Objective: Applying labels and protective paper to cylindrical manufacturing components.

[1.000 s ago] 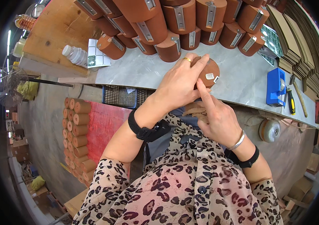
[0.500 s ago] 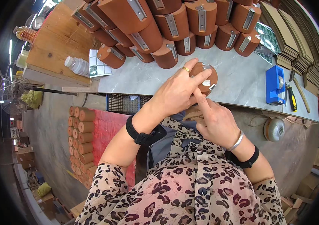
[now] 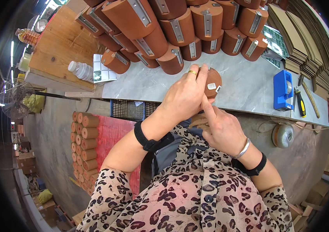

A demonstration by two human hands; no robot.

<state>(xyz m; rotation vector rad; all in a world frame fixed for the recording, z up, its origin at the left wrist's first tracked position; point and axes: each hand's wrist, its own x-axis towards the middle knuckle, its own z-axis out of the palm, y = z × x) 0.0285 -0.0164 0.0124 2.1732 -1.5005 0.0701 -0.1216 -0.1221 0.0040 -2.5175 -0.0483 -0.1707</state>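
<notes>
A reddish-brown cylinder (image 3: pixel 214 77) is at the table's front edge, its round end facing up toward me. On that end is a small white sticker (image 3: pixel 211 86), and a white metal end piece (image 3: pixel 218 89) shows at its rim. My left hand (image 3: pixel 184 92), with a ring on one finger, closes round the cylinder's left side, fingers together along it. My right hand (image 3: pixel 226 129) meets it from below, index finger stretched to the cylinder's near side beside the left hand. Its thumb is apart and lower; the remaining fingers are mostly hidden.
Stacked brown cylinders with metal strips (image 3: pixel 207 24) fill the table's back. A blue tape dispenser (image 3: pixel 282 91), a yellow-black screwdriver (image 3: pixel 301 103) and a hammer (image 3: pixel 309 94) lie at right. Sticker sheets (image 3: pixel 103 69) and a clear bottle (image 3: pixel 80 70) are at left. Flat cardboard (image 3: pixel 288 34) stands at back right.
My left hand's fingers have drawn together and left off the cylinder's end face, uncovering more of it and the sticker. The right index finger has shifted slightly lower.
</notes>
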